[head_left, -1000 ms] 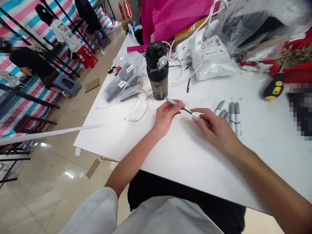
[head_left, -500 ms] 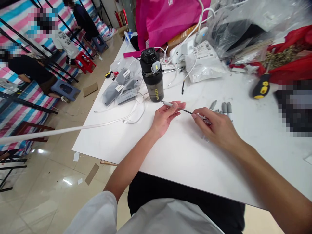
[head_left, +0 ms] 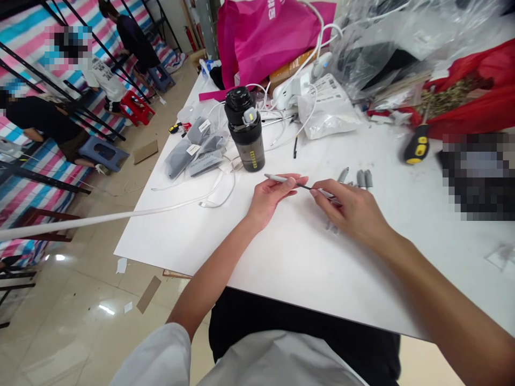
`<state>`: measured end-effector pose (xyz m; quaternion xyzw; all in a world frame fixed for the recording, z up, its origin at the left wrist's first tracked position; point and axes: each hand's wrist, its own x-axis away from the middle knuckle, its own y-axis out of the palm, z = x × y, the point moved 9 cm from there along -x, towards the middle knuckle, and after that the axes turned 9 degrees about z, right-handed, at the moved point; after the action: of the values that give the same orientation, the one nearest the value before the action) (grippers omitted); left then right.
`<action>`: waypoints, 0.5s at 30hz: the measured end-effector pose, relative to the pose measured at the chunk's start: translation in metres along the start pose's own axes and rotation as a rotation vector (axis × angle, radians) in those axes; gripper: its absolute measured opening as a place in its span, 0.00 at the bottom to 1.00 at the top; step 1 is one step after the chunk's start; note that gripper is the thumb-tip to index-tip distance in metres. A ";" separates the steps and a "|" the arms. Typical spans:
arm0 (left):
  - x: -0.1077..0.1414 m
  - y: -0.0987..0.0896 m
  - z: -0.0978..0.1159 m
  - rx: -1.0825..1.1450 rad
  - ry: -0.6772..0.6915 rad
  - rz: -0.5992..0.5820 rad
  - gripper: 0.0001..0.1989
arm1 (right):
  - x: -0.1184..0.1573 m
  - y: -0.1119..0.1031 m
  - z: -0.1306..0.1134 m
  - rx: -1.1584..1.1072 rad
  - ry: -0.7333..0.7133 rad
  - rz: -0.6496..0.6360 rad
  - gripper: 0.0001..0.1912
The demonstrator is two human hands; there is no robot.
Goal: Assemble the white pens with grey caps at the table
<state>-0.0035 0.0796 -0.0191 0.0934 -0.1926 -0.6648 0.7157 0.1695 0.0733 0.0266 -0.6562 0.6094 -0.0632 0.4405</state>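
Note:
My left hand [head_left: 269, 201] pinches a slim grey pen barrel [head_left: 274, 177] between thumb and fingers, its tapered end pointing left. A thin dark rod, like a pen refill [head_left: 303, 186], bridges the short gap between my hands. Its right end runs into my right hand [head_left: 354, 206], whose fingers are closed on it and on a slim greyish piece partly hidden under them. Just behind that hand lie several grey pen parts [head_left: 364, 179] on the white table [head_left: 281, 268]. Small clear pieces [head_left: 332, 229] show below my right fingers.
A black shaker bottle [head_left: 245, 131] stands behind my left hand, beside bagged grey packages [head_left: 193, 147] and white cables. A yellow-black screwdriver [head_left: 417, 145] lies at right, near a red bag [head_left: 478, 91]. A pink bag [head_left: 269, 43] and power strip [head_left: 293, 88] sit behind. Other people work at far left.
My hands have drawn slightly closer together, and less of the dark refill shows between them. The camera view has shifted a little, so the background sits further left.

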 end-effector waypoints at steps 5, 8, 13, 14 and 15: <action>0.000 0.006 0.000 -0.153 0.080 -0.028 0.18 | 0.002 0.002 -0.005 0.021 -0.073 -0.018 0.17; -0.004 0.003 0.003 -0.202 0.144 0.018 0.18 | 0.002 0.001 -0.008 0.049 -0.162 -0.008 0.14; -0.011 -0.012 0.010 -0.130 0.191 0.152 0.21 | -0.001 -0.009 -0.005 0.093 -0.221 0.055 0.10; -0.011 -0.014 0.010 -0.114 0.186 0.166 0.21 | -0.002 -0.011 -0.005 0.095 -0.219 0.064 0.10; -0.011 -0.015 0.010 -0.101 0.182 0.174 0.21 | -0.002 -0.012 -0.004 0.096 -0.219 0.070 0.10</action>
<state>-0.0220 0.0906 -0.0175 0.0998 -0.1005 -0.5977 0.7891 0.1754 0.0716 0.0383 -0.6156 0.5765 -0.0049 0.5373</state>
